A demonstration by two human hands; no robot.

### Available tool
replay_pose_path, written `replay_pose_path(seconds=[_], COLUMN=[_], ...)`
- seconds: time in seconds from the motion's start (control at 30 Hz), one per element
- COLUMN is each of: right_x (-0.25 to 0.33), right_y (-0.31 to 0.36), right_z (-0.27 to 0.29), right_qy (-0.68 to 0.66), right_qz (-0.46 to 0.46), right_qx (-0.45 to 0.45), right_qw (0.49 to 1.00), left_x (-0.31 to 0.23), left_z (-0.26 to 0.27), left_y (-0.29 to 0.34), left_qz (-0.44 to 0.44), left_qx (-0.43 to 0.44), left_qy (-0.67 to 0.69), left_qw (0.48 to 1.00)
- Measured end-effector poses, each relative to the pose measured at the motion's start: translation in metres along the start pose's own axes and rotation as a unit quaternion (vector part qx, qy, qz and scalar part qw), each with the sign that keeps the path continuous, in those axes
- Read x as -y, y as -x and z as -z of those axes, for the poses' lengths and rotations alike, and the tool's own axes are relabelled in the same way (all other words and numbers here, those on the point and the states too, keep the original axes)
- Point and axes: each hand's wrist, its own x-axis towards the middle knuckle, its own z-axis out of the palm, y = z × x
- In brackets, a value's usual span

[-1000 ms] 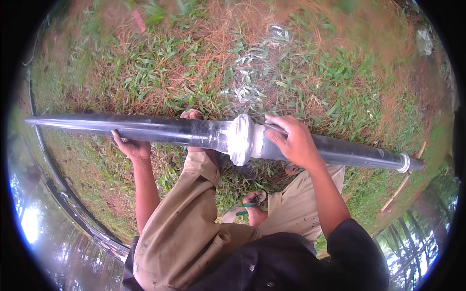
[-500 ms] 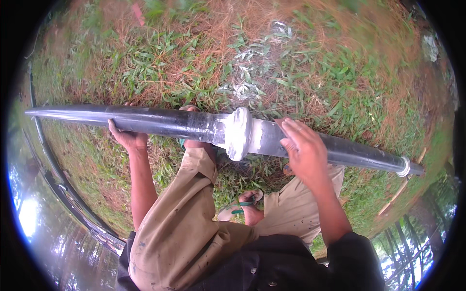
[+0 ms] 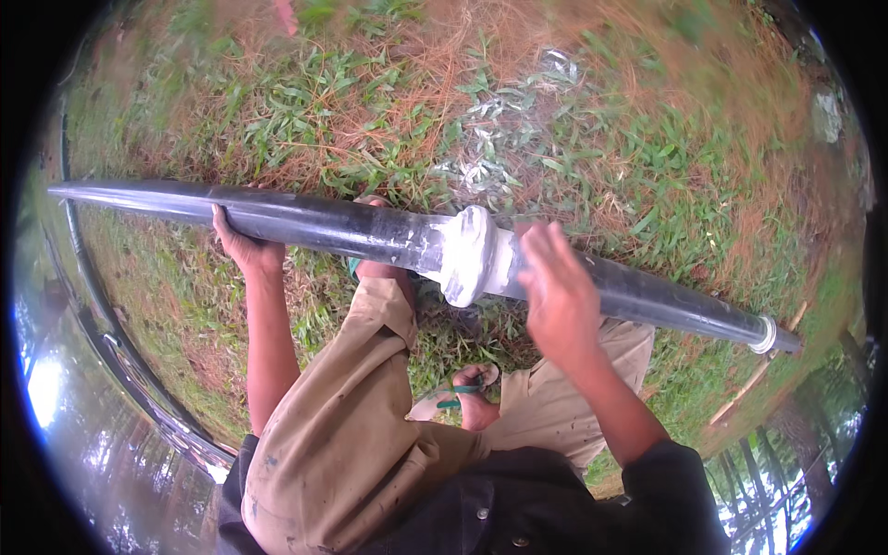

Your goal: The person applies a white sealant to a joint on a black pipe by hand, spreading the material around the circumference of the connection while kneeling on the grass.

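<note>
A: Where to find the long, round, glossy black pipe (image 3: 342, 224)?

B: Across nearly the whole view, slanting slightly down toward the right. In front of the bent legs in tan cloth trousers (image 3: 333, 416), crossing over one ankle (image 3: 384, 270).

A: Held how?

B: Gripped on its left half by the bare left hand (image 3: 248, 248), with the thumb up along the near side and the palm against the lower edge. Closed firmly enough around the pipe to leave no wide gap.

A: And with the bare right hand (image 3: 562, 301)?

B: Over the pale-coated stretch just right of the thick, rounded white collar (image 3: 469, 254). Blurred, with fingers pointing away from the body. Impossible to tell how tightly bent, or whether around anything; near the fingertips, just a brownish smear too blurred to name.

A: See more along the pipe?

B: Yes, near the right end: a narrow white ring (image 3: 766, 335).

A: And on the ground?

B: Beyond the collar, green grass mixed with brown needles (image 3: 324, 111), including a patch dusted white (image 3: 486, 166). Between the legs, a bare foot in a green-strapped sandal (image 3: 477, 407). Near the pipe's right end, a thin, pale wooden stick (image 3: 740, 398).
</note>
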Motion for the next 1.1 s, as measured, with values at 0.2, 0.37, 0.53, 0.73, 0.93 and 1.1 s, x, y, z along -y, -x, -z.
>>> replay_pose_path(seconds=[0.2,0.37,0.53,0.73,0.93,1.1], right_x=[0.031,0.004,0.011,-0.018,-0.029,-0.026], right_y=[0.051,-0.024,-0.042,-0.059,-0.046,-0.046], right_z=[0.018,0.023,-0.016,-0.02,-0.032,-0.043], right_qy=[-0.03,-0.038,-0.043,-0.089,-0.044,-0.006], right_qz=[0.116,0.07,0.054,0.042,0.077,0.059], right_qx=[0.094,-0.091,-0.002,0.01,-0.012,-0.083], right_qw=[0.988,0.993,0.998,0.995,0.996,0.995], left_x=[0.0,0.0,-0.002,-0.005,0.005,0.036], left_z=[-0.005,-0.012,0.005,-0.015,-0.03,-0.058], left_y=[0.0,0.001,-0.006,0.005,0.059,0.11], left_qz=[-0.004,0.005,0.016,-0.183,-0.482,-0.456], left_qx=[-0.013,-0.064,-0.015,-0.175,0.102,0.481], left_qy=[-0.017,-0.005,0.004,-0.248,-0.58,-0.614], left_qw=[1.0,0.998,1.0,0.935,0.649,0.429])
